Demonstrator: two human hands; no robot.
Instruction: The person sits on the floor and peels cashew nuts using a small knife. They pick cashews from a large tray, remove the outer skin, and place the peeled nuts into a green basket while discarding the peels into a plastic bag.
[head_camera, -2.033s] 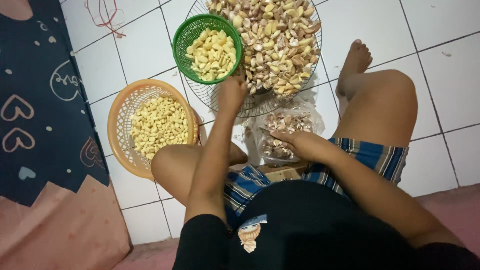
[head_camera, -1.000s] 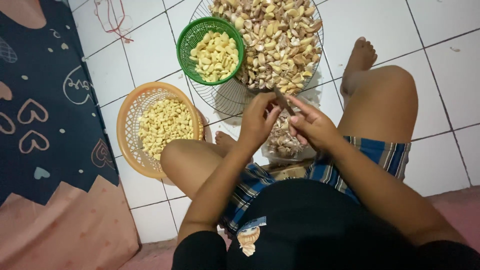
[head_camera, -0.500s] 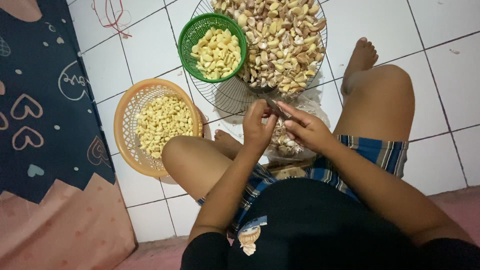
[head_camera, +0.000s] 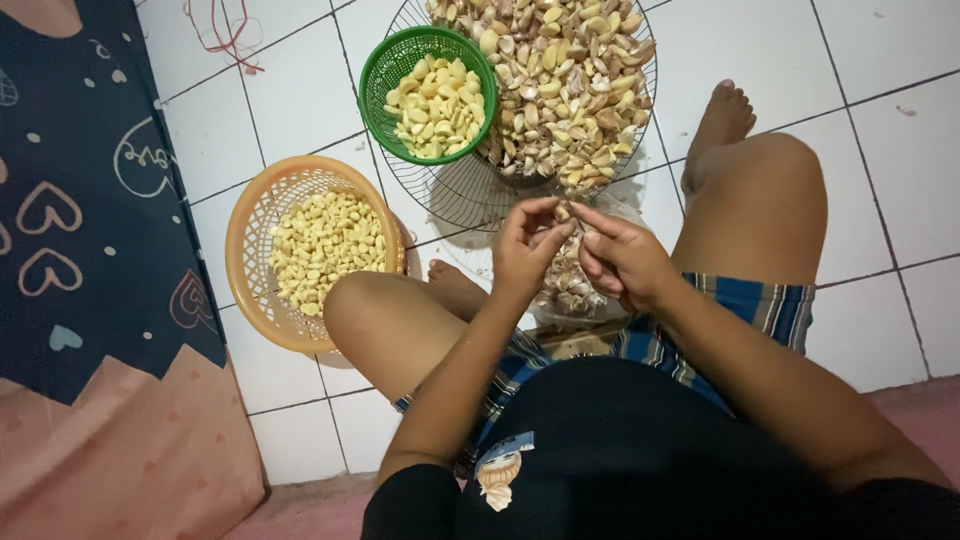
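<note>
I sit cross-legged on a white tiled floor. My left hand (head_camera: 522, 248) and my right hand (head_camera: 622, 262) meet above my lap, fingertips pinched together on one unpeeled garlic clove (head_camera: 563, 212). Below them lies a clear plastic bag of garlic skins (head_camera: 570, 288). Just beyond the hands a round wire tray (head_camera: 450, 195) holds a heap of unpeeled garlic cloves (head_camera: 565, 80). A green basket (head_camera: 377, 75) of peeled cloves rests on the tray's left side. An orange basket (head_camera: 250, 250) of peeled cloves stands by my left knee.
A dark blue mat with heart shapes (head_camera: 90, 200) and a pink border covers the floor at the left. A red thread (head_camera: 225, 30) lies on the tiles at the top. My right foot (head_camera: 722, 115) reaches out beside the wire tray.
Two seconds ago my left hand was stretched out to the wire tray. It came back to my right hand, and both now work on one clove.
</note>
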